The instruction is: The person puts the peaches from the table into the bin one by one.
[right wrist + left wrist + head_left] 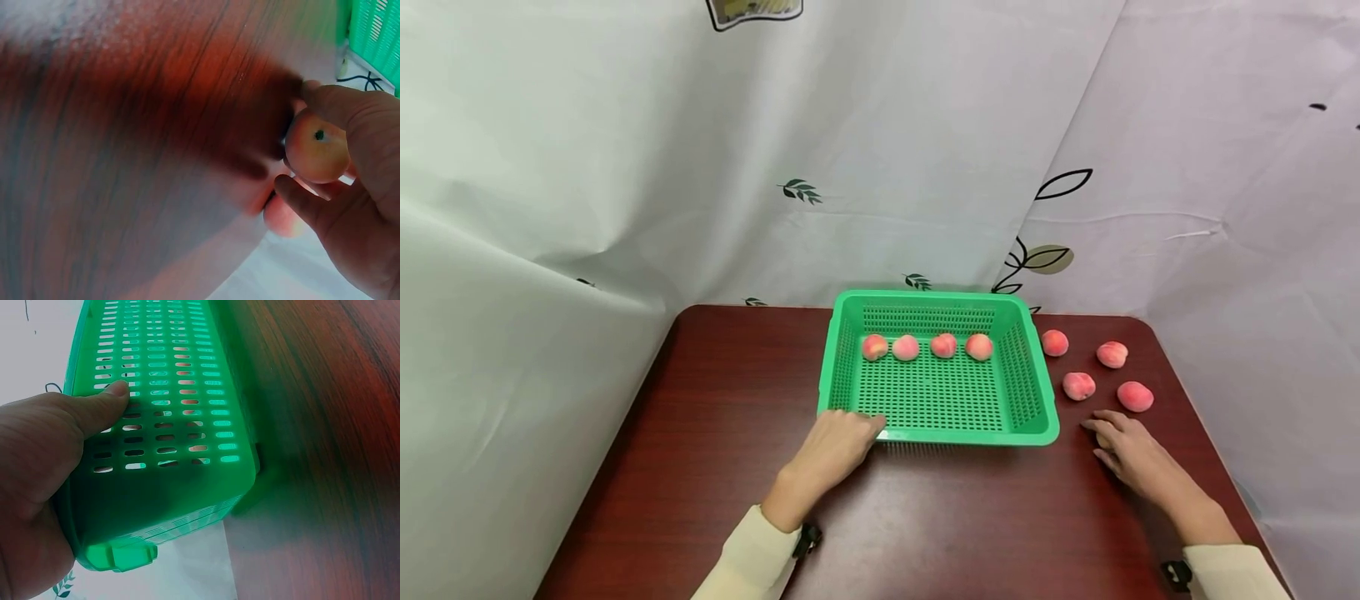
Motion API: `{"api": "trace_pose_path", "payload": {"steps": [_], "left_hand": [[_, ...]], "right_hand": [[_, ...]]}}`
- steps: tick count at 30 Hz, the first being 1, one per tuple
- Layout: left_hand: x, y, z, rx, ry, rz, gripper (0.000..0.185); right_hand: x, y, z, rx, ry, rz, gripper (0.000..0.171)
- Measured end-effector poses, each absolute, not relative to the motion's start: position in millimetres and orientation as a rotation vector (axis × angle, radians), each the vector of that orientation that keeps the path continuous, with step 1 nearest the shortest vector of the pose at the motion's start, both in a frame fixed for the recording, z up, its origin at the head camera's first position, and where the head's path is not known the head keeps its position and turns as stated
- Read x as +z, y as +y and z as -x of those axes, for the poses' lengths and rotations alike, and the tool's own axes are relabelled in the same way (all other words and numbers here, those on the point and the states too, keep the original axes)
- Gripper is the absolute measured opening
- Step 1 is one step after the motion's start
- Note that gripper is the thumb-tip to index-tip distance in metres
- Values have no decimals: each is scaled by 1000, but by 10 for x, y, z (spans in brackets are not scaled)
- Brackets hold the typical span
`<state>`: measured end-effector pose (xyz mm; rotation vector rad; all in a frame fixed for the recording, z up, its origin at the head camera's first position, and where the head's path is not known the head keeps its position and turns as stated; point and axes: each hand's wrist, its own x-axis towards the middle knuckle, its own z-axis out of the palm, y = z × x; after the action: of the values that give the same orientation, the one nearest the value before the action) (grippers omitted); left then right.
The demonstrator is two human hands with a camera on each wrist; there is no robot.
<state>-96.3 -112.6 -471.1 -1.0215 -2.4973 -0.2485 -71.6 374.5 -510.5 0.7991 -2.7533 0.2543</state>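
Observation:
A green slotted basket (970, 435) stands on a dark wooden table (715, 417), with several peaches (906, 347) in a row along its far wall. My left hand (838, 442) grips the basket's near-left corner; in the left wrist view its thumb (103, 403) lies against the basket's outer wall (181, 394). My right hand (1131, 458) rests on the table to the right of the basket. In the right wrist view its fingers (362, 187) curl round a peach (315, 153); in the head view the hand hides that peach.
Several loose peaches (1078, 386) lie on the table right of the basket, just beyond my right hand. White printed curtains (880, 167) hang close behind and beside the table. The table's right edge runs near my right forearm.

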Motion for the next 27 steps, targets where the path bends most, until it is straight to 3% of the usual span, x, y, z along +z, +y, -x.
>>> {"api": "trace_pose_path", "payload": {"steps": [19, 27], "left_hand": [[-4719, -1124, 963, -218, -2506, 1020, 51], [-4717, -1125, 963, -201, -2502, 1015, 49]], "right_hand": [[-5120, 3714, 778, 239, -2708, -777, 39], [-5088, 3679, 813, 263, -2644, -791, 25]]}}
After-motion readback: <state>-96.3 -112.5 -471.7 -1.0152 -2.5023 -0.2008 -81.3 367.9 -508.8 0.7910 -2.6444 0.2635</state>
